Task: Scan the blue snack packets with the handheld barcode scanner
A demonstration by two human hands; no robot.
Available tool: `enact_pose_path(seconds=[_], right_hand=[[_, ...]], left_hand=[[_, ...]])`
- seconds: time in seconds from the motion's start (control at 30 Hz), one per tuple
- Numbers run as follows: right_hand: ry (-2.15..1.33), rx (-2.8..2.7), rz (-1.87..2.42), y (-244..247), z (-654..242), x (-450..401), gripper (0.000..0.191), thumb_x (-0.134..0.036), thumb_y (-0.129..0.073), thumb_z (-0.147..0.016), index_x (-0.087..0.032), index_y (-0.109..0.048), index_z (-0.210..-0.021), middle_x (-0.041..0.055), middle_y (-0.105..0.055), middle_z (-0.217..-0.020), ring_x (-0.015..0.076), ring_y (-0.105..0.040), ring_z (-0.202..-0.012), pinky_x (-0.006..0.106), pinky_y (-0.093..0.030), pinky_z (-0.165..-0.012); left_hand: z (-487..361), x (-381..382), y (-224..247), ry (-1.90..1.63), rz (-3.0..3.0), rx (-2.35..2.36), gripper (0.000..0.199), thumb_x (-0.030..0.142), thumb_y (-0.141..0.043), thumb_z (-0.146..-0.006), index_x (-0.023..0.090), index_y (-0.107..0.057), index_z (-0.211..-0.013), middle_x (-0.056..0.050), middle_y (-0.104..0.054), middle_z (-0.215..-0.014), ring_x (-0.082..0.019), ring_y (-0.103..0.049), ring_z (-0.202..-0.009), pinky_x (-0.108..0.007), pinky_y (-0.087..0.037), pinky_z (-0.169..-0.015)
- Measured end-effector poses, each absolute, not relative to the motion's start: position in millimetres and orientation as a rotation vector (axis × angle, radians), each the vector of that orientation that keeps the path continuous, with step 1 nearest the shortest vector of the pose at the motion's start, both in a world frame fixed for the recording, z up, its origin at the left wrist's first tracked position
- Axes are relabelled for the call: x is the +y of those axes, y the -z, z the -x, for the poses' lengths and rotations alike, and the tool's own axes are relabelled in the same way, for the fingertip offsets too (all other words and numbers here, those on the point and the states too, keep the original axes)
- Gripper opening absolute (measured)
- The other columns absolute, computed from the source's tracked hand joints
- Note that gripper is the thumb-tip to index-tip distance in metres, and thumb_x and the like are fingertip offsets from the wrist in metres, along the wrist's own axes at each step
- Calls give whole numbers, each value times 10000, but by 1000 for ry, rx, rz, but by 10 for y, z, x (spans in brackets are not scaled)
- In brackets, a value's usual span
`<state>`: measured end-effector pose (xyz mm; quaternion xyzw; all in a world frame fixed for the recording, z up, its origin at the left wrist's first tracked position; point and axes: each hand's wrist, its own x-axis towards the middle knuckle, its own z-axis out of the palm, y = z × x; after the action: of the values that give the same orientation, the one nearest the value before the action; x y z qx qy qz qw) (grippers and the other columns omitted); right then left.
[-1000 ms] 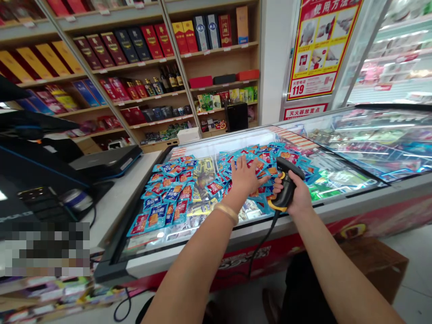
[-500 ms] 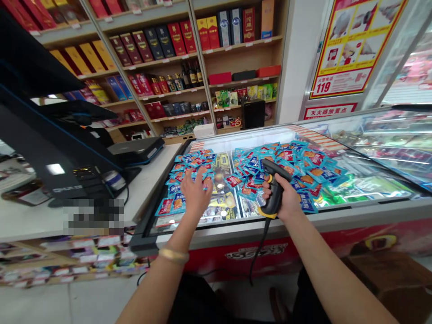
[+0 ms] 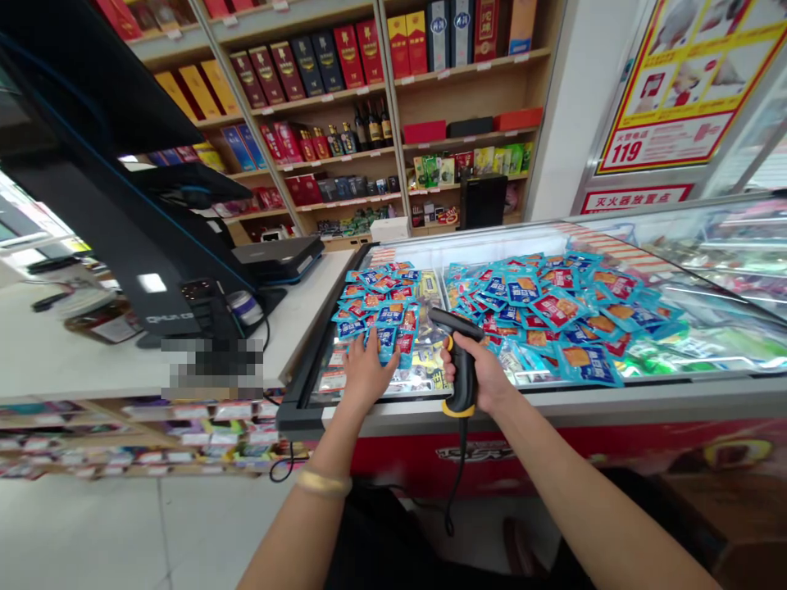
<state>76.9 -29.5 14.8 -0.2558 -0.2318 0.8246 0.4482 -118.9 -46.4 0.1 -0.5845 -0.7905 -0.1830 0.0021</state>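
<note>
My left hand [image 3: 367, 374] lies with spread fingers on blue snack packets [image 3: 381, 315] at the front of the chest freezer's left compartment, touching them without visibly gripping any. My right hand [image 3: 480, 374] is closed around the handle of a black handheld barcode scanner [image 3: 460, 365] with yellow trim. Its head points up and to the left, over the packets. A black cable [image 3: 458, 467] hangs from its base past the freezer's front. More blue packets [image 3: 553, 307] are heaped in the right compartment, beyond my right hand.
The freezer's grey front rim [image 3: 553, 400] lies below my hands, and a glass lid [image 3: 725, 270] covers its right end. A white counter [image 3: 74, 352] with a black checkout terminal [image 3: 116, 221] stands left. Shelves of boxed liquor [image 3: 320, 74] rise behind.
My left hand has come down from above the packets onto those at the front. My right hand and the scanner have moved closer to it. The view has turned left and up.
</note>
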Motion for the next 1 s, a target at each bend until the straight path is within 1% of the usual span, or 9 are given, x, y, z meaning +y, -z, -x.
enact_pose_path(seconds=[0.13,0.27,0.33,0.37,0.47,0.53,0.6,0.73,1.0], right_hand=[[-2055,-567,657,-142,-786,-293,176,-318,-666,-762,-154,-601,-758,-15,-573,-573,68,-477,-431,180,-418,-399],[-2058,-578,666,-130,-790,-292,177,-319,-668,-764,-155,-601,-764,-15,-578,-581,70,-481,-436,181,-420,-401],[-2058,-587,658,-129,-789,-296,185,-322,-675,-757,-152,-601,-766,-12,-578,-583,72,-484,-436,185,-423,-403],[-2059,-593,653,-129,-789,-299,190,-324,-681,-752,-152,-601,-767,-11,-578,-583,73,-484,-436,186,-424,-403],[-2061,-610,643,-132,-791,-309,209,-332,-703,-732,-151,-604,-767,-9,-578,-586,74,-488,-438,186,-426,-404],[-2062,-623,636,-131,-794,-315,216,-336,-710,-725,-150,-609,-766,-9,-578,-586,74,-489,-441,185,-428,-406],[-2063,-644,628,-128,-799,-321,223,-344,-713,-721,-149,-613,-767,-10,-580,-590,72,-490,-441,185,-432,-411],[-2072,-756,636,-124,-805,-336,246,-361,-721,-714,-144,-621,-775,-13,-581,-595,72,-496,-437,190,-438,-415],[-2117,-957,739,-141,-776,-355,226,-351,-703,-752,-146,-609,-773,-3,-586,-601,80,-511,-440,198,-451,-403]], left_hand=[[1095,-385,-19,825,1752,-2411,660,402,-555,-831,150,-398,-1421,-210,-509,-1319,-342,-465,-1252,-512,-363,-1033],[1115,-388,-25,1186,1601,-2295,586,417,-523,-847,150,-475,-1367,-216,-500,-1313,-358,-452,-1254,-548,-355,-1032],[1147,-401,-12,1473,1645,-2150,546,456,-462,-881,157,-501,-1337,-192,-531,-1291,-325,-461,-1258,-523,-354,-1054],[1162,-406,-1,1657,1686,-2086,539,483,-422,-897,163,-508,-1323,-174,-571,-1243,-303,-497,-1229,-501,-387,-1039],[1190,-408,36,2299,1742,-2007,577,584,-337,-902,161,-561,-1225,-130,-673,-1029,-270,-646,-1015,-447,-540,-865],[1198,-400,55,2667,1720,-2015,579,617,-345,-882,153,-599,-1118,-120,-701,-934,-271,-690,-906,-441,-582,-765],[1201,-390,66,2892,1724,-2022,524,599,-383,-872,160,-606,-1052,-112,-717,-911,-272,-701,-894,-450,-587,-765],[1197,-382,77,3003,1743,-2076,402,519,-485,-857,171,-580,-1037,-94,-727,-923,-269,-704,-916,-482,-570,-822],[1177,-412,68,2929,1715,-2091,412,540,-544,-819,163,-576,-980,-83,-720,-904,-268,-696,-945,-490,-562,-866]])
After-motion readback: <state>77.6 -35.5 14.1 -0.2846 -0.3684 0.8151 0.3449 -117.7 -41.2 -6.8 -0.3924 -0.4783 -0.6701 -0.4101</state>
